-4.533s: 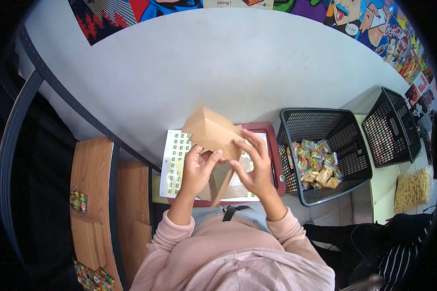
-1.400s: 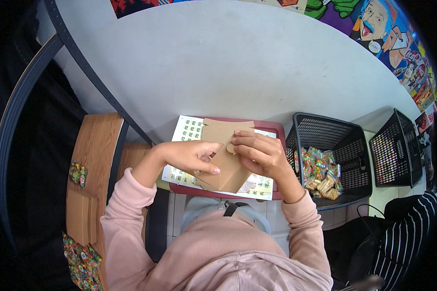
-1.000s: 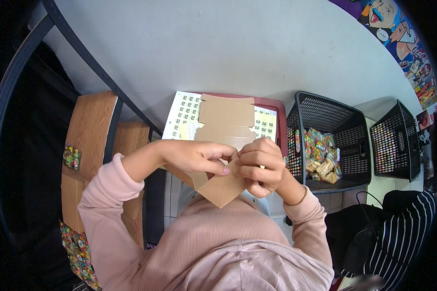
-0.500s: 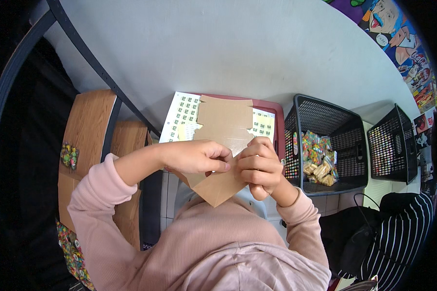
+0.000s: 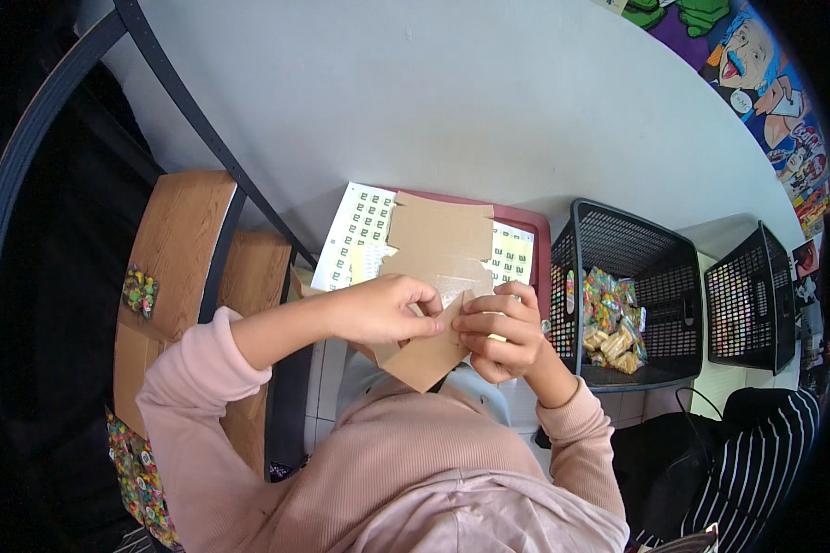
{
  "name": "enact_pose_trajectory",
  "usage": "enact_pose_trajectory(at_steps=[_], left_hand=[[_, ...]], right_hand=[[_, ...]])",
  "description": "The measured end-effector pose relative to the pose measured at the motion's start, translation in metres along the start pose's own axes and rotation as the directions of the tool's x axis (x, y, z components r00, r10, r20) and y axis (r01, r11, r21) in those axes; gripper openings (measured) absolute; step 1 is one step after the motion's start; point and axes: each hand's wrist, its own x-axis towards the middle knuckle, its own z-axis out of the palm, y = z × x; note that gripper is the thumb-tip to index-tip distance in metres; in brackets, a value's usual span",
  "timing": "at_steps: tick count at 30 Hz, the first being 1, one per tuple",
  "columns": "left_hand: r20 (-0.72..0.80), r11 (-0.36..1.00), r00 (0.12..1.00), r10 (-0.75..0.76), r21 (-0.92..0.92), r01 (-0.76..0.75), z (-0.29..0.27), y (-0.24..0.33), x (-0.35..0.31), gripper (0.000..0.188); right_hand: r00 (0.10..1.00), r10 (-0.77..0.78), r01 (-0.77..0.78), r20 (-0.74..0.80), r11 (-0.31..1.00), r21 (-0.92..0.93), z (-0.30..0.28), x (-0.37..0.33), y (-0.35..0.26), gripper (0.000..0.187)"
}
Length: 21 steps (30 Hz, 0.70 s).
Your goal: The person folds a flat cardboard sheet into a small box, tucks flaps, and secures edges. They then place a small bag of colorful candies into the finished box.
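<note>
A brown cardboard box [image 5: 441, 230], partly folded, is in front of my torso. Its long notched flap stretches away over the printed sheets, and a pointed corner of it hangs toward my belly. My left hand [image 5: 378, 311] reaches in from the left, thumb and fingers closed on the folded edge of the cardboard. Opposite it, my right hand [image 5: 504, 330] pinches the raised side panel with bent fingers. The fingertips of both hands nearly meet at the same fold. White sheets of small green-and-black labels [image 5: 341, 235] lie beneath the box on a dark red tray or board [image 5: 540, 247].
At the right stands a black plastic crate [image 5: 692, 267] with bags of colourful sweets [image 5: 609, 300] inside; a smaller black basket [image 5: 761, 295] is beyond. Left, a wood-patterned surface [image 5: 180, 217] bears a small bag of sweets [image 5: 140, 290]. A dark metal frame [image 5: 189, 111] rises there.
My right hand's fingers have loosened from a tight fist to a looser pinch, and the side panel stands more upright between both hands. The near corner has shifted slightly right.
</note>
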Motion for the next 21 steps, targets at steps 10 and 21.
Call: enact_pose_trajectory(at_steps=[10, 21], left_hand=[[-0.071, 0.998, 0.997, -0.015, -0.069, 0.01, -0.002, -0.01, 0.001, 0.022], [-0.131, 0.828, 0.932, 0.339, 0.512, -0.229, 0.001, -0.001, 0.006, 0.025]], right_hand=[[0.959, 0.227, -0.273, 0.167, 0.894, 0.355, -0.004, -0.008, 0.006, 0.027], [0.882, 0.441, -0.468, 0.168, 0.769, 0.436, 0.007, -0.01, 0.011, 0.052]])
